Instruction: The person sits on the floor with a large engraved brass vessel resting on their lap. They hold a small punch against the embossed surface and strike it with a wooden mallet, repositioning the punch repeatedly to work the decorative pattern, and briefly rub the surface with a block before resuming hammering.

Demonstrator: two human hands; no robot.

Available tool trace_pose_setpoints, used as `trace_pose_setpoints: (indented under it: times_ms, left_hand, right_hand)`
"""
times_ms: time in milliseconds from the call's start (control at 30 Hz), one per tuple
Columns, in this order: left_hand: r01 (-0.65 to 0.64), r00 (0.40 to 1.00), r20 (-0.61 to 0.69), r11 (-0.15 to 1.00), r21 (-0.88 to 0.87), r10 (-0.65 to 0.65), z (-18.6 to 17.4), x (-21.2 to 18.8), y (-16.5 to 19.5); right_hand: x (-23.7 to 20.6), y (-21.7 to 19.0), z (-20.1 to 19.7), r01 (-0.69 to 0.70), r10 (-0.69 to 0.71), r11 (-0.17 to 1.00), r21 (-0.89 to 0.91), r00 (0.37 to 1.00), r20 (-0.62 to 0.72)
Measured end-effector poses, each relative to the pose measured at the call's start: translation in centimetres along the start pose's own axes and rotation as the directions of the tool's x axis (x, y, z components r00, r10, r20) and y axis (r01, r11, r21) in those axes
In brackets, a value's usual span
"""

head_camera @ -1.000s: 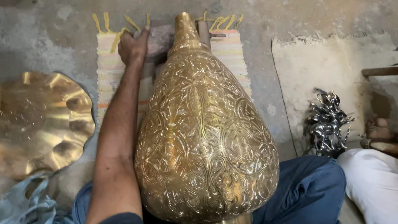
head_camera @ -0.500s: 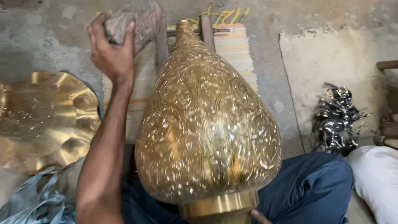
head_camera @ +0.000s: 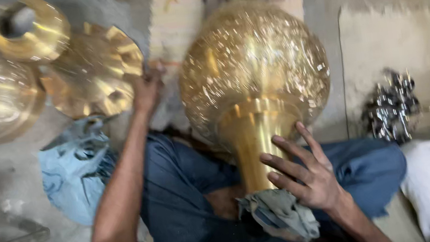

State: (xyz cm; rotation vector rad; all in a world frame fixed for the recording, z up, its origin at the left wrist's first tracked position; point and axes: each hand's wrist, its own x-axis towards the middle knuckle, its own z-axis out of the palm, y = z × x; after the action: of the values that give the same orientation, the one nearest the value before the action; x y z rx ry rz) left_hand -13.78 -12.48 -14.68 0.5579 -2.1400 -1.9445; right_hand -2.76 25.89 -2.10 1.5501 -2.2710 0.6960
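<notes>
Two hands work: right hand, fingers spread, now steadies the tipped-back brass lamp neck, left hand has dropped beside it, grip unclear.

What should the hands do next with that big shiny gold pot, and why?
Probably steady it first: the engraved brass vessel stands tilted on the lap, with only the right hand flat against its neck by a grey rag. The left hand is off to its side, so bringing it onto the body seems wise.

Left arm stretched forward, left hand blurred; right hand open, fingers spread.
</notes>
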Motion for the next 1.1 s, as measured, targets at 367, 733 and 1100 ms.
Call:
trace_pose_setpoints:
  times_ms: [367, 733, 1100]
  left_hand:
    - [-0.307, 0.951, 0.191, 0.69, 0.655, 0.242, 1.1, -5.6, 0.2]
    - [-0.072, 0.993, 0.107, 0.462, 0.884, -0.051, 2.0, -8.1, -0.4]
    - [0.022, 0.999, -0.032, 0.826, 0.563, -0.005, -4.3, -7.1, 1.2]
  right_hand:
    - [0.2, 1.2, 0.2, -0.04, 0.038, 0.998, -0.047, 0.998, -0.042]
    - [1.5, 2.4, -2.4, -0.059, 0.059, 0.998, 0.025, 0.998, -0.014]
    - [3.3, 5.1, -5.1, -0.136, 0.159, 0.979, 0.15, 0.975, -0.154]
